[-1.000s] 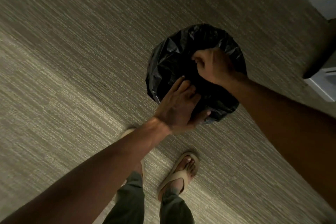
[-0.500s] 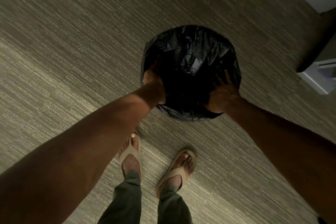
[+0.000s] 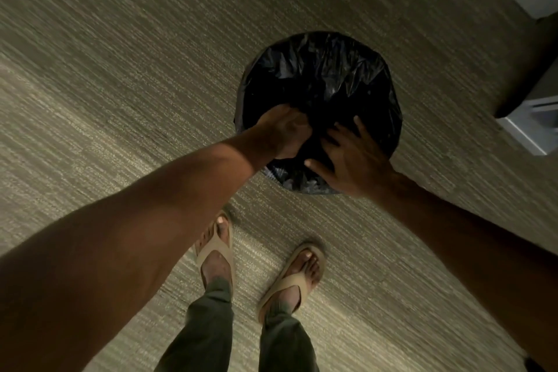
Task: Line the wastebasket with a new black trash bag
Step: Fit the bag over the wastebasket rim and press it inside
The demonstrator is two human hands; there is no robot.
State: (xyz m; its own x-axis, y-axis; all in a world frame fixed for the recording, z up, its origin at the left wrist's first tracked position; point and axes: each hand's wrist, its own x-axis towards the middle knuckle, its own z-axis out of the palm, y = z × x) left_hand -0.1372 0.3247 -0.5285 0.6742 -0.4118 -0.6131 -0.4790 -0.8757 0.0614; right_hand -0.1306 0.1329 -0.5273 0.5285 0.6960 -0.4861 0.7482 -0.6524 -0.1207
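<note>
A round wastebasket stands on the carpet, fully wrapped in a crinkled black trash bag (image 3: 326,75) that covers its rim and dips into its dark mouth. My left hand (image 3: 285,131) reaches over the near-left rim with fingers curled into the bag plastic. My right hand (image 3: 351,157) lies on the near rim with fingers spread, pressing the bag against it. Both hands nearly meet at the near edge. The basket's own wall is hidden under the bag.
Striped grey-green carpet (image 3: 120,69) surrounds the basket. My two feet in tan flip-flops (image 3: 216,254) stand just in front of it. White furniture (image 3: 534,127) with a dark gap stands at the right edge, close to the basket.
My hands moved from the basket's left and right sides toward each other at the near rim. The left hand now curls into the bag; the right lies flat on it.
</note>
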